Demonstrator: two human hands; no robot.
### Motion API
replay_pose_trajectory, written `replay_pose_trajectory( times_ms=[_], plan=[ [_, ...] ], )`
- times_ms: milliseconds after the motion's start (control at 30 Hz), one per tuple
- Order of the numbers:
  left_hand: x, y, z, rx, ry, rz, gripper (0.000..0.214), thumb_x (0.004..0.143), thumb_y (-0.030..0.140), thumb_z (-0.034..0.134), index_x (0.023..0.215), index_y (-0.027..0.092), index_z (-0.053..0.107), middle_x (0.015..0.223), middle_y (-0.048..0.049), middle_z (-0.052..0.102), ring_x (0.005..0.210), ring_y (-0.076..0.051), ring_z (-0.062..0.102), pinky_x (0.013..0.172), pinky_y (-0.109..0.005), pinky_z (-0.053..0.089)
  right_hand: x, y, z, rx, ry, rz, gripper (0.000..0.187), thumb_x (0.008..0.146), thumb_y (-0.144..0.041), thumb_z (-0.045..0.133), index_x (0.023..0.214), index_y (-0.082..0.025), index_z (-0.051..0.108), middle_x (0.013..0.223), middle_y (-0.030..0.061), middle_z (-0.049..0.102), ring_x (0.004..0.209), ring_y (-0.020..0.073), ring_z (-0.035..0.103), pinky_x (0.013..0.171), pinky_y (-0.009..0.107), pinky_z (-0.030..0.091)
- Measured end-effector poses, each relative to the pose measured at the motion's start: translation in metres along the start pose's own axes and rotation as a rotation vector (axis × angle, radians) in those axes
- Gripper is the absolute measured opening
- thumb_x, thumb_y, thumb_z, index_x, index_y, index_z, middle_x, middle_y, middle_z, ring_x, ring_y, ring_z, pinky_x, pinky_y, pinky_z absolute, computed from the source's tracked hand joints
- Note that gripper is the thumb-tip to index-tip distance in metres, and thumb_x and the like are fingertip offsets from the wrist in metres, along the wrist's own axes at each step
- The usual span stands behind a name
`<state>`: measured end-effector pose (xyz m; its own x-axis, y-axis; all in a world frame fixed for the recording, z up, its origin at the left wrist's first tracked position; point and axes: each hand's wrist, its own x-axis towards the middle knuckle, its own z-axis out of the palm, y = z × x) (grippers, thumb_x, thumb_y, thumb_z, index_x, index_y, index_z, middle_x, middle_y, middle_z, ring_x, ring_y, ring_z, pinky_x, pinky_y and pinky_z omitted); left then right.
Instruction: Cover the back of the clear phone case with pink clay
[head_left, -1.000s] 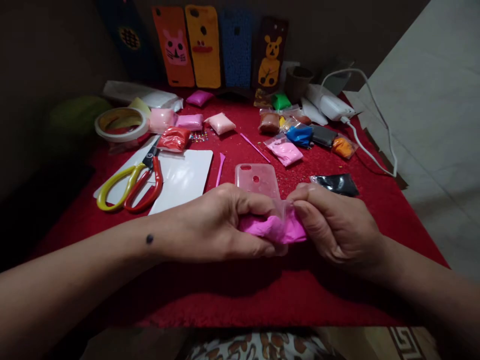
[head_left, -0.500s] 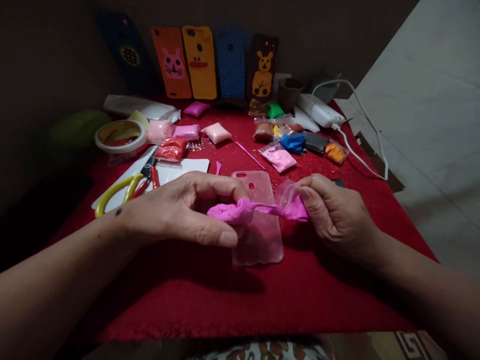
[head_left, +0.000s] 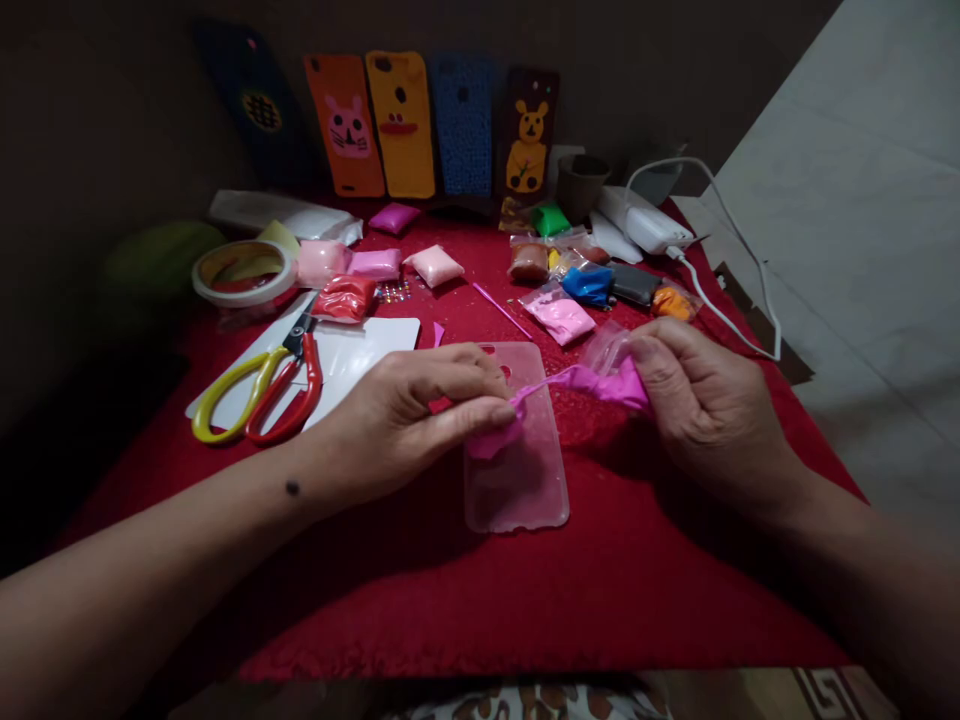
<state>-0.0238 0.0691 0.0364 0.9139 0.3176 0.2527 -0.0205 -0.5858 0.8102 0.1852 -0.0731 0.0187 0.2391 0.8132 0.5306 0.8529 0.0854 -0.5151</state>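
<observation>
Over the red cloth [head_left: 420, 610], your left hand [head_left: 416, 410] and right hand [head_left: 705, 410] are both closed: above the clear phone case [head_left: 517, 490], the left pinches the pink clay lump [head_left: 495, 440]; the right clamps the plastic bag [head_left: 609, 345] of clay. Best pull slowly, likely, so the thin clay strand [head_left: 551, 380] parts cleanly.

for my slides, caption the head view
Left hand and right hand hold a stretched pink clay-like strand over a translucent rectangular plastic phone case.
</observation>
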Motion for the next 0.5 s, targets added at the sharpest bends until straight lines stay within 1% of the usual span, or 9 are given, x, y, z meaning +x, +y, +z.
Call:
replay_pose_trajectory(
  times_ms=[67, 133, 200, 267, 300, 333, 400, 433, 500],
  plan=[
    [0.0, -0.001, 0.008, 0.06, 0.014, 0.02, 0.017, 0.091, 0.019, 0.063, 0.078, 0.013, 0.071, 0.079, -0.0035, 0.07, 0.076, -0.011, 0.065, 0.07, -0.019, 0.049, 0.001, 0.001, -0.001, 0.028, 0.04, 0.03, 0.022, 0.099, -0.025, 0.046, 0.077, -0.024, 0.052, 0.062, -0.0024, 0.049, 0.054, 0.0136, 0.046, 0.054, 0.028, 0.038],
    [-0.001, -0.004, 0.016, 0.105, 0.036, -0.016, 0.012, 0.088, 0.016, 0.067, 0.077, 0.013, 0.068, 0.075, -0.0016, 0.069, 0.069, -0.01, 0.063, 0.065, -0.019, 0.047, 0.002, 0.0, -0.001, 0.053, 0.044, 0.05, 0.023, 0.098, -0.025, 0.046, 0.076, -0.024, 0.052, 0.061, -0.0026, 0.048, 0.054, 0.0141, 0.044, 0.053, 0.029, 0.037],
    [-0.002, -0.009, 0.023, 0.188, 0.093, -0.065, 0.009, 0.083, 0.011, 0.071, 0.078, 0.013, 0.065, 0.068, 0.002, 0.064, 0.06, -0.008, 0.056, 0.056, -0.019, 0.042, 0.002, -0.001, 0.0, 0.066, 0.032, 0.058, 0.022, 0.098, -0.024, 0.046, 0.077, -0.024, 0.052, 0.062, -0.0026, 0.048, 0.055, 0.0145, 0.044, 0.053, 0.029, 0.037],
    [-0.001, -0.014, 0.028, 0.313, 0.146, -0.064, 0.013, 0.08, 0.01, 0.074, 0.078, 0.013, 0.061, 0.065, 0.0043, 0.059, 0.055, -0.008, 0.049, 0.052, -0.019, 0.037, 0.002, -0.003, 0.0, 0.086, 0.02, 0.059, 0.022, 0.098, -0.023, 0.046, 0.077, -0.024, 0.052, 0.064, -0.0025, 0.049, 0.057, 0.0144, 0.045, 0.054, 0.029, 0.037],
    [0.0, -0.016, 0.03, 0.358, 0.145, -0.04, 0.013, 0.081, 0.011, 0.073, 0.077, 0.014, 0.061, 0.066, 0.0041, 0.057, 0.056, -0.008, 0.048, 0.052, -0.02, 0.037, 0.002, -0.004, 0.001, 0.104, 0.01, 0.062, 0.022, 0.099, -0.023, 0.045, 0.078, -0.024, 0.053, 0.064, -0.0024, 0.049, 0.057, 0.0143, 0.045, 0.054, 0.028, 0.037],
    [0.0, -0.018, 0.03, 0.379, 0.116, -0.013, 0.012, 0.085, 0.013, 0.07, 0.077, 0.013, 0.061, 0.069, 0.0028, 0.058, 0.059, -0.008, 0.05, 0.054, -0.02, 0.038, 0.001, -0.004, 0.001, 0.124, -0.001, 0.069, 0.023, 0.099, -0.024, 0.045, 0.078, -0.024, 0.054, 0.065, -0.0025, 0.05, 0.057, 0.014, 0.045, 0.055, 0.028, 0.037],
    [0.002, -0.019, 0.027, 0.355, 0.035, 0.034, 0.017, 0.094, 0.017, 0.059, 0.078, 0.013, 0.065, 0.079, -0.0017, 0.062, 0.069, -0.01, 0.057, 0.063, -0.021, 0.043, 0.0, -0.005, 0.002, 0.155, -0.02, 0.085, 0.024, 0.099, -0.025, 0.046, 0.077, -0.023, 0.054, 0.064, -0.003, 0.048, 0.056, 0.0133, 0.044, 0.054, 0.027, 0.037],
    [0.002, -0.019, 0.025, 0.329, 0.019, 0.049, 0.022, 0.097, 0.019, 0.054, 0.079, 0.013, 0.066, 0.085, -0.0037, 0.063, 0.075, -0.011, 0.059, 0.068, -0.022, 0.045, 0.0, -0.004, 0.003, 0.163, -0.025, 0.093, 0.024, 0.1, -0.025, 0.046, 0.076, -0.023, 0.053, 0.064, -0.0032, 0.047, 0.056, 0.013, 0.044, 0.054, 0.027, 0.037],
    [0.002, -0.016, 0.02, 0.298, 0.047, 0.053, 0.023, 0.098, 0.022, 0.052, 0.083, 0.014, 0.067, 0.091, -0.0052, 0.063, 0.081, -0.012, 0.06, 0.072, -0.023, 0.046, -0.001, -0.003, 0.004, 0.166, -0.034, 0.093, 0.025, 0.1, -0.026, 0.046, 0.076, -0.023, 0.052, 0.064, -0.0035, 0.046, 0.056, 0.0124, 0.044, 0.054, 0.026, 0.038]
  ],
)
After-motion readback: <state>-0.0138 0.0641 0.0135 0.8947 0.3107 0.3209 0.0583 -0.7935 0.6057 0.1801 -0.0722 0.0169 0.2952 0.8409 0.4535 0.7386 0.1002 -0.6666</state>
